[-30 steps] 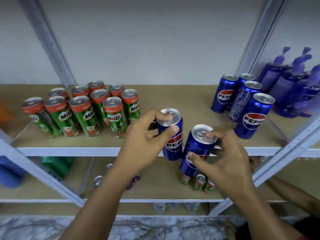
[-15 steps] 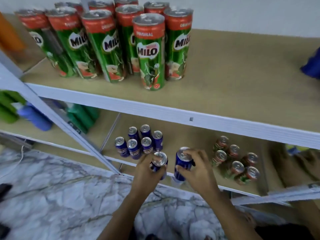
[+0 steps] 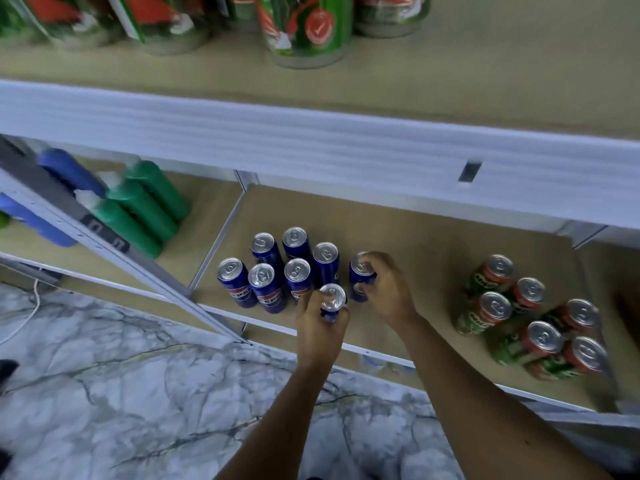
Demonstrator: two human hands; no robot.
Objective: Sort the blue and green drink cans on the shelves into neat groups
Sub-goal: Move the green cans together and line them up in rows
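**On the lower shelf, a blue can in each of your hands**

At the centre of the frame, your left hand [image 3: 320,329] grips a blue can [image 3: 331,301] from below its rim, fingers curled round the body so only the silver top and a strip of blue show. Just up and to the right of it, your right hand [image 3: 388,289] has its fingers wrapped over the top and side of a second blue can [image 3: 360,280], which stands upright on the lower shelf [image 3: 426,251].

Immediately left of both hands sits a group of six blue cans [image 3: 277,268], all upright, packed close in two rough rows. You cannot tell whether the can in your left hand touches the nearest of them.

Toward the right edge of the frame, on the same board, a cluster of green and red cans [image 3: 533,317] stands well apart from the blue ones.

Along the top of the frame, on the upper shelf [image 3: 485,84], the bottoms of taller green cans [image 3: 308,32] show, blurred. In the left part of the frame, green bottles [image 3: 145,206] and blue bottles [image 3: 65,171] lie in the neighbouring bay. Marbled floor [image 3: 121,393] fills the lower left.
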